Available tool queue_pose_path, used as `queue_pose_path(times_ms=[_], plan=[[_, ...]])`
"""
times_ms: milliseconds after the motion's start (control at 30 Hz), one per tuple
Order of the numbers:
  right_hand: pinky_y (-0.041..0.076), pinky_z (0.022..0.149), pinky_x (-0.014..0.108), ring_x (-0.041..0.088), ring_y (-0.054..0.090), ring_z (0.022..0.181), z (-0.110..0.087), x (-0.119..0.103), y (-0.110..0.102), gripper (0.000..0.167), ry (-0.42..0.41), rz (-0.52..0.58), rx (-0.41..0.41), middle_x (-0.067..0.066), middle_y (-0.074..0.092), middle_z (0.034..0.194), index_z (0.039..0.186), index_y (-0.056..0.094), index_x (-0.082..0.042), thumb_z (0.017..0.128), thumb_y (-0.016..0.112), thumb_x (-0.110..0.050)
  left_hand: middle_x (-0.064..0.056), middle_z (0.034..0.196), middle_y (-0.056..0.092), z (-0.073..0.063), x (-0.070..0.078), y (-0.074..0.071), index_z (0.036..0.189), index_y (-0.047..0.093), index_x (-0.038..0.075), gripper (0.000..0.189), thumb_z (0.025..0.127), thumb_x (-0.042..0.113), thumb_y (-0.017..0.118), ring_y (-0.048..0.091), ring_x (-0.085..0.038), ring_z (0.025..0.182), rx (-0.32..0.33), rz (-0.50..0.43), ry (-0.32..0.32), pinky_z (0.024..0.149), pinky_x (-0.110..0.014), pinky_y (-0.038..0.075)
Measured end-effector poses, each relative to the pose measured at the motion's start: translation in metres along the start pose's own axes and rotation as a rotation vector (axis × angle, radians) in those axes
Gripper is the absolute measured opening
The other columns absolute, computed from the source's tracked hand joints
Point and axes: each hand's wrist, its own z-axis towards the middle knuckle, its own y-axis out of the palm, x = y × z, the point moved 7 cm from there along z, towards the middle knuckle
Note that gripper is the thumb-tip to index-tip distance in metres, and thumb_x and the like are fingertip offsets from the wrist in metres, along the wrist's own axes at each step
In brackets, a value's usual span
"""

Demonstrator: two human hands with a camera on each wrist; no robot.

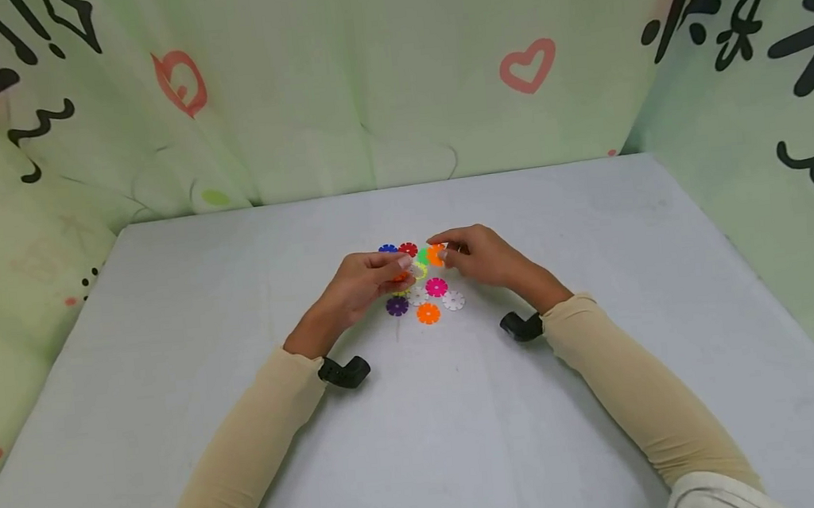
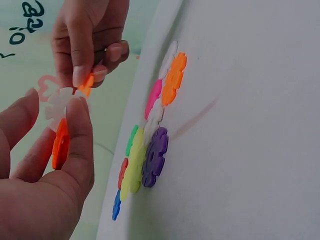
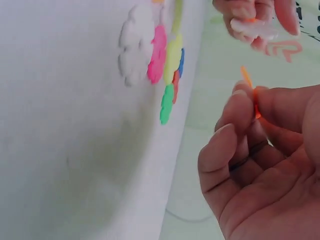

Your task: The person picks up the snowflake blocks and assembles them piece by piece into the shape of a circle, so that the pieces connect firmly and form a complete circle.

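Note:
My left hand [image 1: 359, 286] pinches a translucent white notched flower disc [image 2: 59, 105] between thumb and fingers. An orange flower disc [image 2: 60, 145] sits against the white one at an angle, in the same grip. Facing it from the right, my right hand [image 1: 482, 256] pinches another orange flower disc [image 3: 257, 104] edge-on between thumb and forefinger. In the left wrist view this second orange disc lies close beside the white disc's rim; the right wrist view shows a gap between them. Both hands are raised over a cluster of flat flower discs.
On the white table [image 1: 422, 444] lie a purple disc [image 1: 397, 307], an orange disc [image 1: 428, 314], a pink disc [image 1: 436, 287], a white disc [image 1: 454, 300], a red disc [image 1: 408, 249], and blue, green and yellow ones. A printed curtain [image 1: 365, 90] borders the table's back and sides.

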Motion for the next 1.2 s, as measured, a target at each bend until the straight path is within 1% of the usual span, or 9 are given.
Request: queue_pose_path(times_ms=[167, 300, 433, 600, 767, 867, 1000, 1100, 1200], plan=[[0.047, 0.061, 0.031, 0.026, 0.057, 0.068, -0.0025, -0.0046, 0.0022, 0.03, 0.002, 0.151, 0.002, 0.016, 0.067, 0.086, 0.126, 0.062, -0.003, 0.096, 0.059, -0.006, -0.017, 0.106, 0.067, 0.0019, -0.0031, -0.002, 0.112, 0.069, -0.003, 0.028, 0.091, 0.016, 0.07, 0.069, -0.025, 0.094, 0.07, -0.027, 0.013, 0.087, -0.034, 0.052], [0.05, 0.064, 0.035, 0.027, 0.058, 0.067, -0.0024, -0.0058, 0.0043, 0.029, 0.013, 0.222, 0.0, 0.016, 0.069, 0.084, 0.123, 0.064, -0.003, 0.094, 0.061, -0.008, -0.017, 0.104, 0.067, 0.0031, -0.0035, -0.0041, 0.112, 0.068, -0.002, 0.028, 0.092, 0.018, 0.069, 0.069, -0.025, 0.09, 0.114, -0.053, 0.025, 0.082, -0.033, 0.054], [0.049, 0.065, 0.037, 0.025, 0.058, 0.067, -0.0022, -0.004, 0.0046, 0.03, 0.036, 0.248, 0.001, 0.016, 0.068, 0.085, 0.124, 0.063, -0.004, 0.095, 0.058, -0.007, -0.018, 0.105, 0.067, 0.0028, -0.0034, -0.0034, 0.114, 0.067, -0.004, 0.03, 0.092, 0.016, 0.069, 0.069, -0.025, 0.092, 0.108, -0.09, 0.025, 0.082, -0.032, 0.054], [0.05, 0.068, 0.038, 0.029, 0.059, 0.07, -0.003, 0.0008, 0.0037, 0.028, 0.08, 0.306, 0.014, 0.016, 0.068, 0.085, 0.124, 0.063, -0.007, 0.096, 0.059, -0.01, -0.019, 0.109, 0.067, 0.0028, -0.0032, -0.0028, 0.114, 0.064, -0.007, 0.028, 0.092, 0.011, 0.067, 0.069, -0.026, 0.096, 0.105, -0.154, 0.032, 0.085, -0.031, 0.053], [0.051, 0.066, 0.033, 0.033, 0.06, 0.071, -0.0045, 0.0035, 0.0072, 0.031, 0.097, 0.328, 0.016, 0.015, 0.068, 0.083, 0.126, 0.062, -0.005, 0.095, 0.061, -0.009, -0.02, 0.111, 0.065, 0.0033, -0.008, 0.0022, 0.114, 0.064, -0.009, 0.028, 0.093, 0.008, 0.066, 0.069, -0.026, 0.098, 0.078, -0.173, -0.008, 0.088, -0.032, 0.052], [0.048, 0.063, 0.031, 0.035, 0.06, 0.071, -0.0047, 0.0035, 0.0063, 0.03, 0.104, 0.311, 0.056, 0.015, 0.069, 0.085, 0.124, 0.062, -0.004, 0.095, 0.064, -0.011, -0.02, 0.113, 0.064, 0.0034, -0.0091, 0.0038, 0.114, 0.065, -0.009, 0.027, 0.092, 0.007, 0.066, 0.069, -0.026, 0.098, 0.08, -0.19, -0.01, 0.087, -0.032, 0.052], [0.046, 0.062, 0.03, 0.037, 0.059, 0.074, -0.0051, 0.004, 0.0033, 0.026, 0.138, 0.316, 0.11, 0.015, 0.07, 0.089, 0.118, 0.066, -0.003, 0.095, 0.065, -0.015, -0.019, 0.114, 0.064, 0.0029, -0.0083, 0.0038, 0.114, 0.066, -0.008, 0.027, 0.092, 0.007, 0.067, 0.069, -0.026, 0.097, 0.08, -0.163, 0.0, 0.086, -0.032, 0.053], [0.049, 0.066, 0.033, 0.037, 0.059, 0.077, -0.0056, 0.0029, 0.0025, 0.023, 0.148, 0.336, 0.123, 0.013, 0.071, 0.09, 0.116, 0.068, -0.003, 0.096, 0.062, -0.013, -0.018, 0.114, 0.064, 0.0017, -0.0063, 0.0042, 0.114, 0.066, -0.008, 0.028, 0.091, 0.008, 0.068, 0.069, -0.027, 0.097, 0.069, -0.13, 0.011, 0.084, -0.032, 0.053], [0.051, 0.071, 0.037, 0.036, 0.06, 0.077, -0.0058, 0.0003, 0.0022, 0.023, 0.135, 0.359, 0.13, 0.013, 0.071, 0.091, 0.116, 0.068, -0.001, 0.097, 0.059, -0.009, -0.019, 0.113, 0.066, 0.0007, -0.0039, 0.0046, 0.114, 0.067, -0.008, 0.027, 0.091, 0.008, 0.068, 0.069, -0.027, 0.097, 0.064, -0.103, 0.021, 0.084, -0.032, 0.053]])
